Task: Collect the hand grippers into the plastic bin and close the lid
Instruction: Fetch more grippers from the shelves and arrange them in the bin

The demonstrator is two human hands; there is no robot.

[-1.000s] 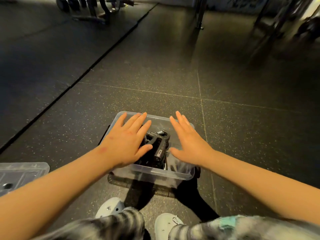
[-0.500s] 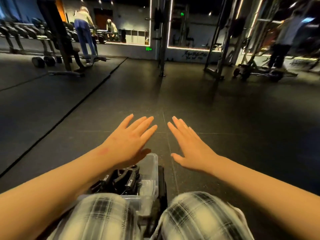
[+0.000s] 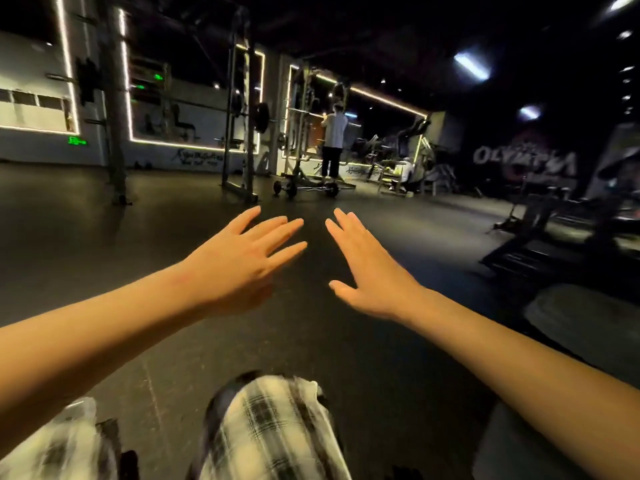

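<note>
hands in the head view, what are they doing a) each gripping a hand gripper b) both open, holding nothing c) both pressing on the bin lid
b: the left hand and right hand reach out over the floor with straight fingers, nothing in them.

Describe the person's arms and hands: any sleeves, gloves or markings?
Both forearms are bare, no sleeves in view. The left hand and right hand wear no gloves, rings or watch. A small mark sits near the left wrist. Trousers are checked.
</note>
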